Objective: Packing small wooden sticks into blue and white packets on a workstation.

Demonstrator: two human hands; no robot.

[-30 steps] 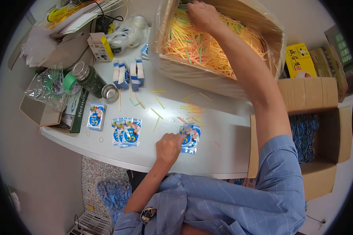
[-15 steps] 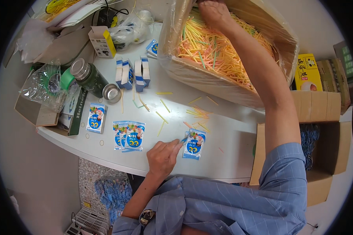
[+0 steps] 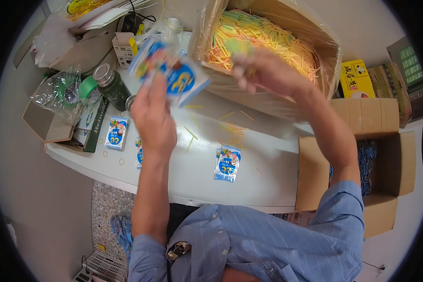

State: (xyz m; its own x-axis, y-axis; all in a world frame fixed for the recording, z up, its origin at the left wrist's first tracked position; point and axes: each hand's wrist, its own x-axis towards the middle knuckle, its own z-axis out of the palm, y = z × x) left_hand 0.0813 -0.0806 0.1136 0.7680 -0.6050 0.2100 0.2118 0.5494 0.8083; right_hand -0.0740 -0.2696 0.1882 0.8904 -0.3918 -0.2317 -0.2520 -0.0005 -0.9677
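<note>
We see our left hand [image 3: 154,117] pinching a flat, glossy blue-and-white packet [image 3: 181,81] above the white table [image 3: 268,190]; our right hand [image 3: 270,70], blurred, pinches thin yellow-green sticks [image 3: 238,46]. We should grip the packet's edge lightly, keeping the sticks bunched.

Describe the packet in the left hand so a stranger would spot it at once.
Find the big brown carton of thin coloured sticks at the top. At its left edge in the picture, the left hand holds up a blurred white and blue packet. Unlike the similar packets lying on the table, this one is up in the air.
</note>
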